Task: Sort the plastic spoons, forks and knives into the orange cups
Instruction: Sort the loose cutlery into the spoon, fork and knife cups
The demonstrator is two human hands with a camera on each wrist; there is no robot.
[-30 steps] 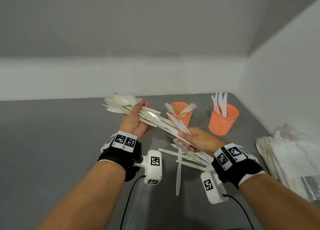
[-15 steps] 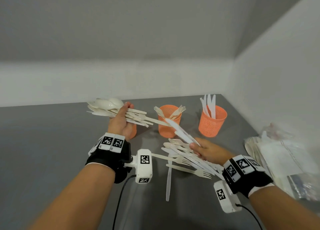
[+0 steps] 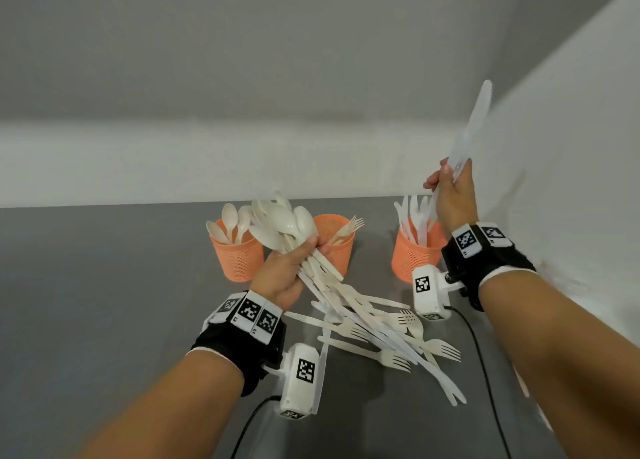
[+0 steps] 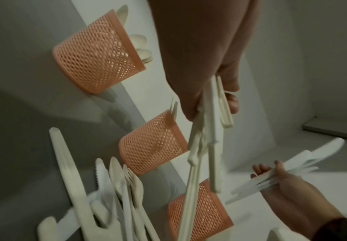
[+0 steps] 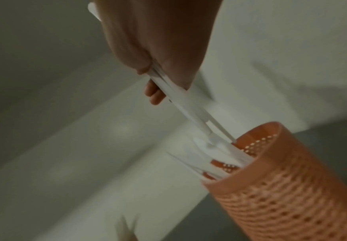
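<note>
Three orange mesh cups stand in a row at the back of the grey table. The left cup (image 3: 237, 259) holds spoons, the middle cup (image 3: 337, 251) forks, the right cup (image 3: 412, 259) knives. My left hand (image 3: 313, 247) grips a bundle of white spoons (image 3: 289, 221), bowls up, in front of the left and middle cups. My right hand (image 3: 441, 180) grips several knives (image 3: 467, 136), raised above the right cup. In the right wrist view the knives' (image 5: 189, 112) lower ends reach the rim of that cup (image 5: 292, 187). A loose pile of forks and knives (image 3: 384, 330) lies between my forearms.
The white side wall (image 3: 571, 147) rises close behind the right cup and my right hand. Camera cables (image 3: 481, 354) trail over the table (image 3: 104, 303) by both wrists. In the left wrist view, a long knife (image 4: 69, 171) lies at the pile's edge.
My right hand has lifted off the pile with a clutch of knives and swung up and right over the knife cup. My left hand has tipped its spoon bundle more upright.
</note>
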